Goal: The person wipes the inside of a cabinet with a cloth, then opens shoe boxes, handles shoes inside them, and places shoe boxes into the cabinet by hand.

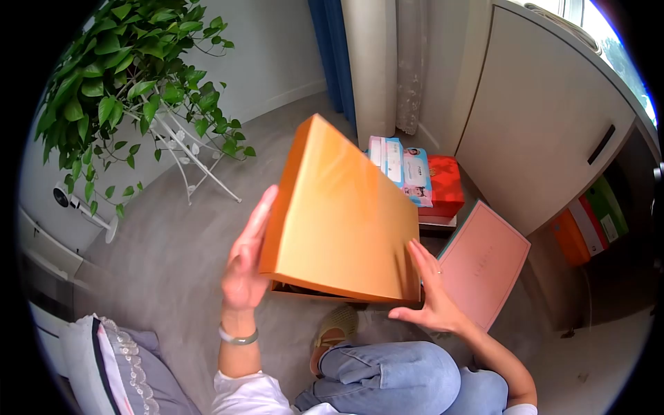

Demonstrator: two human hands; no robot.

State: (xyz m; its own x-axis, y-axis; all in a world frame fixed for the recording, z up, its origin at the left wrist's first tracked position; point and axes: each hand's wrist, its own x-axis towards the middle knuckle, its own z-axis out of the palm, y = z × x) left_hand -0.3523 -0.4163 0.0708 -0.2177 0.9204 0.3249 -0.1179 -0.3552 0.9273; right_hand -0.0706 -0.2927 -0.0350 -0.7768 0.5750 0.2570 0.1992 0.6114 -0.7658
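A large orange-gold box lid is tilted up in front of me, over an open box whose dark inside shows only as a narrow gap. My left hand presses flat against the lid's left side, its fingers stretched upward and partly behind the edge. At the lid's lower right edge is my right hand, with its thumb and fingers spread apart and the fingertips at the surface. Right beside that hand, a pink box leans at a slant.
Packs of wipes lie by a red box near the curtain. A cabinet stands right, with colored boxes below. A leafy plant on a white stand and a cushion are left.
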